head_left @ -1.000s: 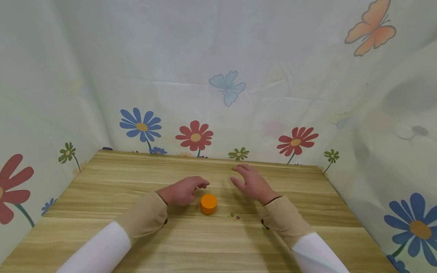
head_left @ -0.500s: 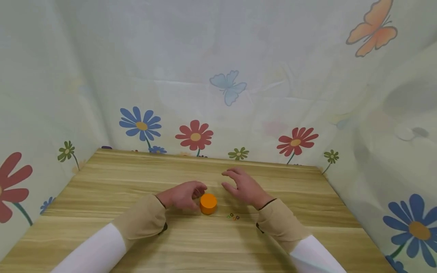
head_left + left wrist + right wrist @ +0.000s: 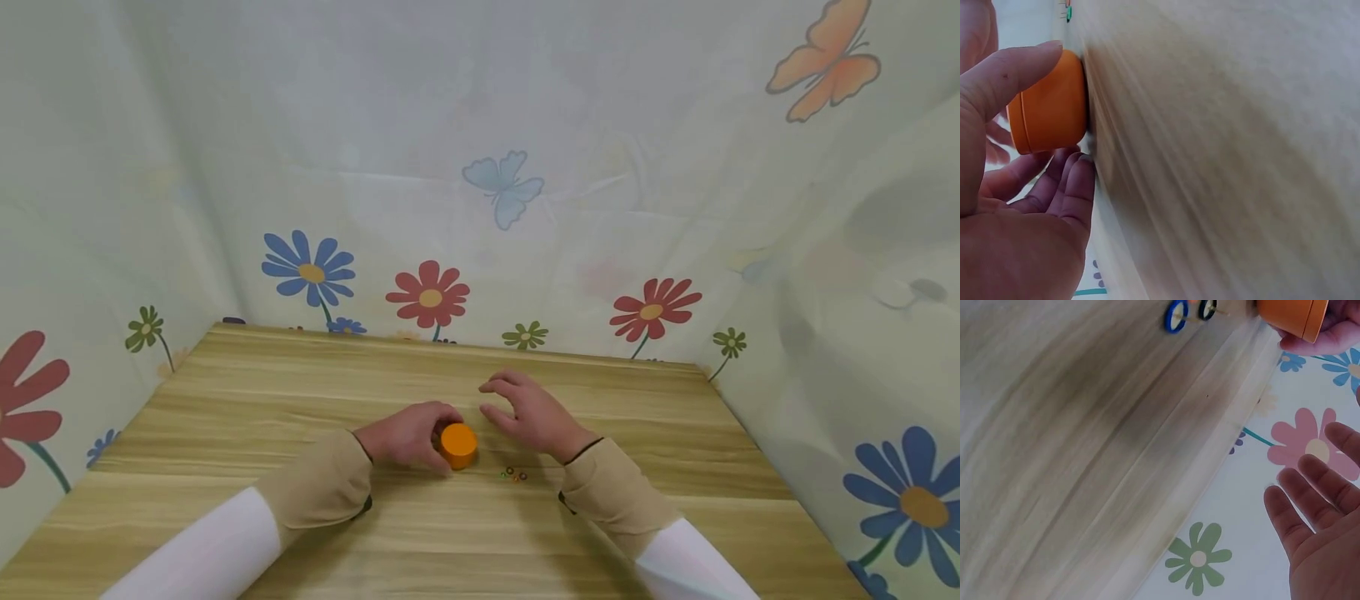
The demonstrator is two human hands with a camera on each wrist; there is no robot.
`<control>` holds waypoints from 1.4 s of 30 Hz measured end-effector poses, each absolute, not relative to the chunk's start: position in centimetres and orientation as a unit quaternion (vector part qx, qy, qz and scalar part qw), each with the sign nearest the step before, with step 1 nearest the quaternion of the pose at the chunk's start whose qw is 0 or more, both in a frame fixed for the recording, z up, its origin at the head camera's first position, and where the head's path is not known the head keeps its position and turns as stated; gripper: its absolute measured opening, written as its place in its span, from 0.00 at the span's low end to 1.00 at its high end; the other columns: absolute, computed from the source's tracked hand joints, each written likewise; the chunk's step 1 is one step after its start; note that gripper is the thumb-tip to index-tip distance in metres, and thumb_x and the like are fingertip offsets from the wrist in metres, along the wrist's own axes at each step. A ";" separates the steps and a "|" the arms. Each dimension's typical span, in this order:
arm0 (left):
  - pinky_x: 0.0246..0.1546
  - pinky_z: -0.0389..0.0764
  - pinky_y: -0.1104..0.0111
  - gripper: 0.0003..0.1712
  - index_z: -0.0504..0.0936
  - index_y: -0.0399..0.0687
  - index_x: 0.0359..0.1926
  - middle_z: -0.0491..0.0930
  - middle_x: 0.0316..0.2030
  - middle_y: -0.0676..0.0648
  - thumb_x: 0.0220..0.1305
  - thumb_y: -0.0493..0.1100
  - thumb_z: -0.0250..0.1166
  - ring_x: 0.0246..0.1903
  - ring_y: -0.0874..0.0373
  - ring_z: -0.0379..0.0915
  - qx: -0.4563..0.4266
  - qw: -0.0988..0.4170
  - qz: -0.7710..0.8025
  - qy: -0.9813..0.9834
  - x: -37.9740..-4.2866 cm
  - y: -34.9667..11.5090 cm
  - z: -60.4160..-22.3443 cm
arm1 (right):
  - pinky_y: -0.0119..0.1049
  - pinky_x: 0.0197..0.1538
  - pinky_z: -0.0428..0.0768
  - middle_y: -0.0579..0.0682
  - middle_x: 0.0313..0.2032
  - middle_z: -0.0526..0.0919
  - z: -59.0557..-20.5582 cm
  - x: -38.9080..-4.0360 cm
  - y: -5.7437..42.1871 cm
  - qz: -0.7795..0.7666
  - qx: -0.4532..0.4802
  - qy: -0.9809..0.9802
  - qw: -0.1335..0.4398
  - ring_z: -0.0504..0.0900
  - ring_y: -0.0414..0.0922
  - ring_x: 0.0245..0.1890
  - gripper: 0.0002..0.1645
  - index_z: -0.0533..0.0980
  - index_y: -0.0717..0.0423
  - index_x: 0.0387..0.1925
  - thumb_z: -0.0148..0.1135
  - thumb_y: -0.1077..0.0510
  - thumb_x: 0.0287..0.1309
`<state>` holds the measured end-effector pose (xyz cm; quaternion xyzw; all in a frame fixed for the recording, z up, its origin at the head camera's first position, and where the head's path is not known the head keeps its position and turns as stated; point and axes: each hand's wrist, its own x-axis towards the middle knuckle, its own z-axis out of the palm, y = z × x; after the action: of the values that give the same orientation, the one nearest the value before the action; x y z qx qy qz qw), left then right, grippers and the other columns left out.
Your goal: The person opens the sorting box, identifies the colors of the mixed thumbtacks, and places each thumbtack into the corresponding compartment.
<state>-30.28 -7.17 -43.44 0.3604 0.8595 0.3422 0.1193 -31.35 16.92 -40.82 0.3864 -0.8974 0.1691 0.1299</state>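
Note:
A small round orange container (image 3: 458, 446) stands upright on the wooden table. A seam in the left wrist view marks what looks like its lid. My left hand (image 3: 411, 435) curls round its left side; the thumb lies along one side and the fingers (image 3: 1079, 181) along the other. Nothing is held in my right hand (image 3: 534, 414), which hovers right of the container with loosely bent fingers. Several tiny coloured rings (image 3: 514, 475) lie right of the container, below my right hand. Up close, a blue ring (image 3: 1176, 315) and a black ring (image 3: 1208, 307) show thin pegs through them.
The wood-grain table (image 3: 315, 367) runs back to a white cloth wall (image 3: 360, 200) printed with flowers and butterflies. Cloth also hangs along the left and right sides.
My left hand has moved right and down, its thumb and fingers now round the container. My right hand has drifted left towards it. The container and rings stay put.

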 end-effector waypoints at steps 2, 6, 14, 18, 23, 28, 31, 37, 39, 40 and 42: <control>0.46 0.70 0.68 0.33 0.72 0.43 0.52 0.73 0.42 0.54 0.45 0.42 0.77 0.39 0.62 0.69 0.361 0.112 0.341 0.861 -30.2 -7.1 -43.4 | 0.37 0.51 0.72 0.46 0.49 0.71 -40.8 -31.2 16.7 0.172 0.391 -0.896 0.124 0.70 0.39 0.47 0.18 0.75 0.50 0.50 0.59 0.47 0.63; 0.43 0.71 0.68 0.31 0.73 0.42 0.49 0.74 0.40 0.53 0.45 0.43 0.77 0.38 0.60 0.70 0.368 0.094 0.342 0.859 -30.1 -7.0 -43.5 | 0.36 0.51 0.72 0.46 0.49 0.72 -40.6 -30.8 16.3 0.174 0.405 -0.891 0.109 0.71 0.39 0.47 0.18 0.76 0.51 0.49 0.57 0.46 0.64; 0.40 0.72 0.69 0.28 0.74 0.44 0.46 0.74 0.37 0.54 0.45 0.44 0.77 0.35 0.60 0.70 0.368 0.090 0.345 0.859 -30.0 -7.0 -43.5 | 0.31 0.42 0.75 0.44 0.40 0.76 -40.0 -30.2 15.5 0.184 0.436 -0.878 0.078 0.75 0.40 0.39 0.16 0.78 0.52 0.46 0.62 0.48 0.60; 0.40 0.72 0.69 0.27 0.74 0.47 0.45 0.74 0.36 0.56 0.45 0.46 0.77 0.35 0.62 0.69 0.362 0.090 0.342 0.863 -30.1 -7.0 -43.6 | 0.30 0.38 0.75 0.43 0.37 0.78 -39.8 -30.1 15.0 0.189 0.464 -0.863 0.061 0.75 0.40 0.35 0.15 0.80 0.51 0.42 0.66 0.48 0.57; 0.37 0.73 0.71 0.27 0.74 0.48 0.44 0.74 0.35 0.57 0.44 0.48 0.77 0.33 0.63 0.69 0.374 0.079 0.342 0.859 -30.1 -6.9 -44.0 | 0.34 0.41 0.77 0.42 0.36 0.77 -39.7 -29.9 14.5 0.190 0.500 -0.844 0.036 0.75 0.39 0.35 0.15 0.81 0.50 0.41 0.69 0.49 0.54; 0.35 0.73 0.72 0.26 0.74 0.49 0.42 0.74 0.33 0.58 0.43 0.48 0.77 0.32 0.64 0.69 0.388 0.068 0.344 0.852 -30.1 -6.9 -44.0 | 0.33 0.40 0.77 0.43 0.35 0.76 -39.4 -29.5 13.9 0.179 0.519 -0.835 0.041 0.75 0.40 0.34 0.15 0.81 0.51 0.39 0.70 0.49 0.51; 0.35 0.73 0.72 0.26 0.74 0.50 0.41 0.74 0.33 0.59 0.43 0.47 0.77 0.32 0.64 0.69 0.390 0.067 0.339 0.853 -30.0 -6.9 -44.0 | 0.30 0.39 0.76 0.44 0.35 0.76 -39.2 -29.4 13.6 0.166 0.518 -0.838 0.043 0.75 0.40 0.34 0.16 0.81 0.51 0.38 0.71 0.49 0.50; 0.35 0.72 0.72 0.25 0.75 0.50 0.40 0.74 0.32 0.59 0.42 0.47 0.78 0.32 0.65 0.69 0.383 0.069 0.330 0.860 -29.9 -6.8 -43.8 | 0.25 0.36 0.74 0.44 0.35 0.76 -38.9 -29.1 13.1 0.147 0.500 -0.853 0.017 0.75 0.40 0.33 0.20 0.81 0.51 0.40 0.72 0.46 0.47; 0.35 0.72 0.72 0.25 0.75 0.50 0.40 0.74 0.32 0.59 0.42 0.47 0.78 0.32 0.64 0.69 0.378 0.071 0.329 0.862 -29.9 -6.8 -43.8 | 0.24 0.35 0.73 0.44 0.35 0.75 -38.9 -29.1 13.0 0.141 0.499 -0.855 0.009 0.74 0.40 0.32 0.21 0.81 0.51 0.40 0.73 0.44 0.46; 0.35 0.72 0.72 0.25 0.75 0.50 0.40 0.74 0.32 0.59 0.42 0.47 0.78 0.32 0.65 0.69 0.376 0.073 0.330 0.863 -29.9 -6.8 -43.9 | 0.24 0.35 0.73 0.44 0.35 0.75 -38.9 -29.2 12.9 0.138 0.498 -0.856 0.007 0.74 0.40 0.32 0.22 0.81 0.50 0.40 0.73 0.44 0.46; 0.36 0.72 0.72 0.26 0.75 0.51 0.40 0.74 0.33 0.60 0.41 0.47 0.78 0.32 0.65 0.69 0.370 0.077 0.331 0.864 -30.0 -6.8 -44.0 | 0.24 0.34 0.72 0.44 0.35 0.75 -38.9 -29.1 12.8 0.133 0.499 -0.856 0.004 0.74 0.40 0.31 0.22 0.81 0.51 0.40 0.73 0.44 0.46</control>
<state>-29.96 -6.75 -43.96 0.3702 0.8644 0.3313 0.0769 -29.14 12.80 -38.88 0.4989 -0.8564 0.1327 0.0042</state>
